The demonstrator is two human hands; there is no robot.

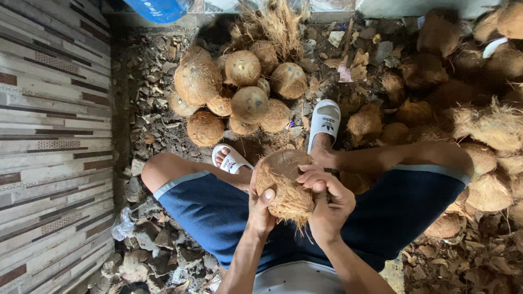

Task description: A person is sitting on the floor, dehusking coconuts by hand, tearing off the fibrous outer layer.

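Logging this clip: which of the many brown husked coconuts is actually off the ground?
The brown fibrous coconut gripped between the left hand and right hand above the lap; the others lie on the littered ground.

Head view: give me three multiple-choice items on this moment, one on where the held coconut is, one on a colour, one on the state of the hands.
1. Where is the coconut in the hands?
A. On the tiled floor
B. Above the lap, between the knees
C. On the heap ahead

2. What colour are the sandals?
A. White
B. Black
C. Red

3. How do the hands stand on the coconut?
A. Both off it
B. Only the left hand grips
C. Both grip it

Answers:
1 B, it sits over the blue shorts, apart from the pile of coconuts.
2 A, both straps show white.
3 C, the left hand and right hand close on its sides.
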